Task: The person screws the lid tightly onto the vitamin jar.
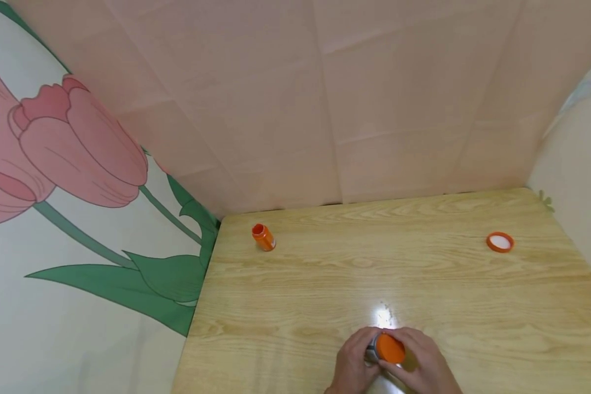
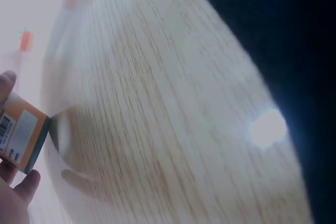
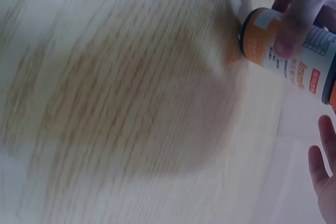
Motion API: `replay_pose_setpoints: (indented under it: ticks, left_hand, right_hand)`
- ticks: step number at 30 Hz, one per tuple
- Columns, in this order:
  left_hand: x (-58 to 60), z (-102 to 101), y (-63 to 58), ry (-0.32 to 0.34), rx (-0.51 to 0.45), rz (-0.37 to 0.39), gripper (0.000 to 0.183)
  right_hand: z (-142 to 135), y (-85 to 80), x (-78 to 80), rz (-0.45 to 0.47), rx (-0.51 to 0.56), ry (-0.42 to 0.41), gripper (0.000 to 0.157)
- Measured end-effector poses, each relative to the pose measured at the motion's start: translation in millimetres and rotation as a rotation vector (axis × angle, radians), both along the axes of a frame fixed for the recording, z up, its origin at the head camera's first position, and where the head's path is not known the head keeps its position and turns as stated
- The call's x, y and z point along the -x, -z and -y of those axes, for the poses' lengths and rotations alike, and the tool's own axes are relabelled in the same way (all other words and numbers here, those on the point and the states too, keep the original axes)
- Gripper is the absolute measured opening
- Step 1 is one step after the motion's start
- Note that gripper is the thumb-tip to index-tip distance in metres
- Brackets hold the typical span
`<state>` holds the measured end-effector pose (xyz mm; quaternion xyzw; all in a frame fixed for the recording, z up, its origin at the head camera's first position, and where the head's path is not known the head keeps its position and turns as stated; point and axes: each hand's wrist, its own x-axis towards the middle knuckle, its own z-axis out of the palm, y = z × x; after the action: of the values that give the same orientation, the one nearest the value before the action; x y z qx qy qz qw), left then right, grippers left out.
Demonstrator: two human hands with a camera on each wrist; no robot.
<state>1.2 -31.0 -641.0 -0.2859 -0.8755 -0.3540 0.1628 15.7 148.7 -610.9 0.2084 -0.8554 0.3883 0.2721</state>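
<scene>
Low in the head view, my left hand [image 1: 357,358] grips the body of a small can [image 1: 372,349] with an orange and white printed label and dark rims. The can lies tipped toward the right, its orange lid [image 1: 390,348] facing my right hand [image 1: 423,361]. Thumb and forefinger of that hand pinch the lid's edge from both sides. In the right wrist view, the left thumb presses across the can's label [image 3: 299,64], while other right fingers [image 3: 326,135] stretch out below the lid end. The left wrist view shows the can's barcode side [image 2: 18,132] between left thumb and fingers.
A small orange bottle [image 1: 264,237] with its mouth uncovered stands at the back left of the wood-grain table [image 1: 325,273]. An orange cap [image 1: 499,242] with a white inside lies at the back right. Printed cloth hangs [image 1: 103,295] along the left side.
</scene>
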Motion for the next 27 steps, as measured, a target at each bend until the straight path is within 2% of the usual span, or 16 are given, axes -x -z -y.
replay_pose_setpoints:
  ticks: [5, 11, 15, 21, 24, 27]
  left_hand:
    - [2.7, 0, -0.4, -0.020, 0.001, -0.011, 0.067]
    - [4.9, 1, -3.4, -0.039, 0.041, 0.030, 0.064]
    - [5.4, 2, -4.8, -0.032, 0.049, 0.024, 0.063]
    - [4.9, 1, -5.7, -0.057, 0.056, 0.042, 0.065]
    - [4.6, 1, -5.6, -0.065, 0.051, 0.040, 0.064]
    - [4.0, 0, -4.3, -0.063, 0.028, 0.044, 0.063]
  right_hand:
    - [5, -2.4, 0.2, -0.008, 0.004, 0.062, 0.063]
    - [11, -6.5, -1.1, 0.045, -0.021, 0.133, 0.065]
    - [15, -7.3, -1.8, 0.066, -0.027, 0.168, 0.064]
    - [19, -7.6, -4.3, 0.188, -0.060, 0.247, 0.062]
    - [18, -5.4, -4.2, 0.190, -0.049, 0.240, 0.062]
    - [17, -3.6, -3.6, 0.158, -0.005, 0.197, 0.062]
